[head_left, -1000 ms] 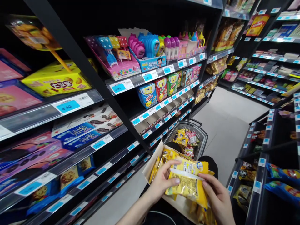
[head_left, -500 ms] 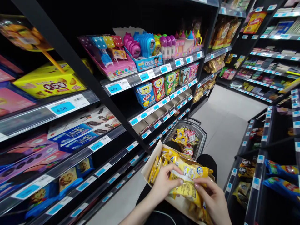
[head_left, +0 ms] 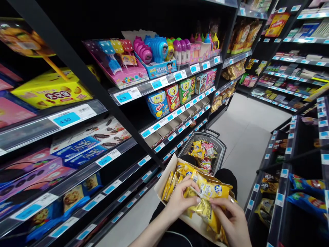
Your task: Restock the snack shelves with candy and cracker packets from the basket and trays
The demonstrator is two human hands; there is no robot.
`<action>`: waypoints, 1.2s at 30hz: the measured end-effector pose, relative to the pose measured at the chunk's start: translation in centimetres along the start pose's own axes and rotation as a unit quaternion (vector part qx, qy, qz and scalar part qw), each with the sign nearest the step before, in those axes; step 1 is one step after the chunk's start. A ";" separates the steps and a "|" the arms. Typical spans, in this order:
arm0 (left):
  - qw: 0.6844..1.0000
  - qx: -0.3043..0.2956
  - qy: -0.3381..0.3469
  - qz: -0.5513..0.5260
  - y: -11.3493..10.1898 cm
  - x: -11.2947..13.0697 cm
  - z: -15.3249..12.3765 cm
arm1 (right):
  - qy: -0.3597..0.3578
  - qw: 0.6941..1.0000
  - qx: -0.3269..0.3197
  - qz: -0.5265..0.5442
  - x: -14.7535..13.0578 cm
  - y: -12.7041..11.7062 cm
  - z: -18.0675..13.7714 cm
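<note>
Low in the view, on my lap, rests an open cardboard box (head_left: pixel 160 187) packed with several yellow snack bags (head_left: pixel 168 187). Over it, both hands grip one yellow snack bag (head_left: pixel 203 207) with printed text and a pale strip along its seam. My left hand (head_left: pixel 183 197) pinches it between thumb and fingers from the left. From the right, my right hand (head_left: pixel 228 214) pinches the same bag, fingers bent, a ring on one of them. The fingertips of the two hands are close together at the strip. Whether the bag is torn there I cannot tell.
Just beyond the box, a grey basket (head_left: pixel 221 151) on the floor holds small candy packets (head_left: pixel 205 151). Shelves (head_left: pixel 164 82) with toys and snack boxes run along the left. Low racks (head_left: pixel 285 171) with snack bags flank the right. Pale floor (head_left: pixel 240 120) stretches ahead.
Both hands keep hold of the snack bag. The fingers have shifted slightly, and less of the pale strip shows between them. The whole view has moved a little.
</note>
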State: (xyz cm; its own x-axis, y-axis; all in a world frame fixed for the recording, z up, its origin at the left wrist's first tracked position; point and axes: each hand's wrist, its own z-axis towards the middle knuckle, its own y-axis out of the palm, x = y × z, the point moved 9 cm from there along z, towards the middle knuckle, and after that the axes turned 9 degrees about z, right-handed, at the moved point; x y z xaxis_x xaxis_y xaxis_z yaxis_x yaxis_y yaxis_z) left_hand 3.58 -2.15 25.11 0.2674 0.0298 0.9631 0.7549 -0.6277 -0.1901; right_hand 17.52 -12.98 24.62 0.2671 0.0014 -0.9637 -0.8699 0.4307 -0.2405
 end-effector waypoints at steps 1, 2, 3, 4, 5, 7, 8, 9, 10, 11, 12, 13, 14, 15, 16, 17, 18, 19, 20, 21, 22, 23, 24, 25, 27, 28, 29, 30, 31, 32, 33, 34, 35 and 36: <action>1.000 -0.004 0.001 0.005 0.0 0.1 0.0 | 0.000 1.000 0.004 0.003 -0.2 0.0 0.0; 1.000 -0.002 -0.001 0.010 -0.1 0.1 0.0 | 0.000 1.000 0.006 0.006 -0.3 0.1 0.0; 1.000 0.003 -0.003 0.015 -0.1 0.1 0.0 | 0.000 1.000 0.008 0.011 -0.3 0.2 0.0; 1.000 0.010 -0.003 0.017 -0.2 0.1 0.0 | 0.000 1.000 0.008 0.014 -0.4 0.3 -0.1; 1.000 0.016 -0.004 0.016 -0.1 0.1 -0.1 | -0.002 1.000 0.009 0.015 -0.4 0.3 -0.1; 0.999 0.031 -0.013 0.010 0.1 -0.2 -0.3 | -0.008 1.000 0.011 0.008 -0.5 0.3 -0.4; 0.999 0.040 -0.020 0.004 0.1 -0.4 -0.4 | -0.015 1.000 0.012 0.004 -0.6 0.3 -0.5; 0.998 0.049 -0.029 -0.003 0.1 -0.6 -0.4 | -0.021 1.000 0.011 0.001 -0.9 0.3 -0.7; 0.998 0.056 -0.037 -0.010 0.2 -0.8 -0.5 | -0.027 1.000 0.009 0.001 -1.1 0.2 -0.8; 0.997 0.059 -0.044 -0.017 0.2 -1.0 -0.6 | -0.031 0.999 0.008 0.002 -1.3 0.1 -0.8; 0.997 0.059 -0.048 -0.022 0.2 -1.2 -0.6 | -0.033 0.999 0.009 0.003 -1.4 -0.1 -0.9; 0.997 0.055 -0.050 -0.026 0.2 -1.2 -0.6 | -0.037 0.999 0.006 0.004 -1.6 -0.3 -0.9; 0.997 0.047 -0.048 -0.029 0.1 -1.2 -0.6 | -0.043 0.999 0.003 0.006 -1.9 -0.5 -0.9; 0.998 0.037 -0.040 -0.031 0.1 -1.1 -0.5 | -0.052 0.999 -0.002 0.008 -2.2 -0.7 -0.9; 0.999 0.027 -0.027 -0.030 0.1 -0.8 -0.5 | -0.059 0.998 -0.005 0.011 -2.4 -0.8 -0.9; 0.999 0.020 -0.013 -0.026 0.0 -0.6 -0.5 | -0.061 0.998 -0.007 0.013 -2.5 -0.8 -0.9; 1.000 0.017 -0.002 -0.021 0.0 -0.3 -0.5 | -0.056 0.998 -0.006 0.014 -2.6 -0.8 -0.9; 1.000 0.019 0.003 -0.017 -0.1 -0.2 -0.5 | -0.044 0.999 0.004 0.010 -2.5 -0.8 -0.8; 1.000 0.024 0.000 -0.013 -0.2 -0.3 -0.5 | -0.028 0.999 0.020 0.003 -2.4 -0.8 -0.8; 0.999 0.034 -0.010 -0.011 -0.2 -0.5 -0.5 | -0.014 0.999 0.039 -0.007 -2.2 -0.8 -0.9; 0.999 0.044 -0.022 -0.010 -0.2 -0.8 -0.5 | -0.004 0.998 0.061 -0.019 -2.2 -0.7 -0.9; 0.998 0.056 -0.034 -0.011 -0.2 -1.1 -0.5 | 0.002 0.996 0.083 -0.032 -2.3 -0.7 -1.0; 0.997 0.065 -0.043 -0.011 -0.1 -1.4 -0.5 | 0.003 0.994 0.104 -0.045 -2.4 -0.6 -1.1; 0.996 0.074 -0.048 -0.010 -0.1 -1.7 -0.6 | 0.000 0.991 0.121 -0.056 -2.6 -0.5 -1.2; 0.994 0.092 -0.053 -0.013 -0.1 -2.1 -0.6 | -0.017 0.987 0.147 -0.071 -3.0 -0.4 -1.4; 0.994 0.098 -0.051 -0.018 -0.3 -2.2 -0.5 | -0.032 0.985 0.156 -0.070 -3.3 -0.4 -1.4; 0.994 0.100 -0.044 -0.024 -0.5 -2.2 -0.5 | -0.047 0.983 0.165 -0.065 -3.5 -0.5 -1.5; 0.995 0.092 -0.032 -0.034 -0.7 -2.1 -0.4 | -0.058 0.982 0.171 -0.056 -3.5 -0.7 -1.6; 0.996 0.076 -0.019 -0.048 -0.8 -1.9 -0.3 | -0.063 0.982 0.175 -0.043 -3.4 -0.9 -1.6; 0.997 0.048 -0.008 -0.065 -0.7 -1.8 -0.1 | -0.060 0.983 0.172 -0.027 -3.0 -1.2 -1.6; 0.996 0.013 -0.003 -0.083 -0.6 -1.6 0.0 | -0.052 0.986 0.161 -0.010 -2.6 -1.3 -1.5; 0.995 -0.022 -0.004 -0.097 -0.3 -1.6 0.0 | -0.040 0.989 0.145 0.004 -2.1 -1.4 -1.3; 0.993 -0.050 -0.010 -0.105 0.0 -1.7 0.0 | -0.026 0.991 0.128 0.018 -1.6 -1.5 -1.2; 0.992 -0.067 -0.020 -0.107 0.2 -1.9 -0.1 | -0.014 0.993 0.116 0.030 -1.1 -1.6 -1.0</action>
State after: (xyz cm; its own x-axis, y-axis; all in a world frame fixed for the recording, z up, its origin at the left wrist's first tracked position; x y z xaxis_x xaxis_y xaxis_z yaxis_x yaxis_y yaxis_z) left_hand 3.19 -2.40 23.30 0.1353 0.2017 0.9701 0.7114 -0.7012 0.0466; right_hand 18.17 -14.61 25.99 0.2323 0.0564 -0.9710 -0.7667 0.6250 -0.1471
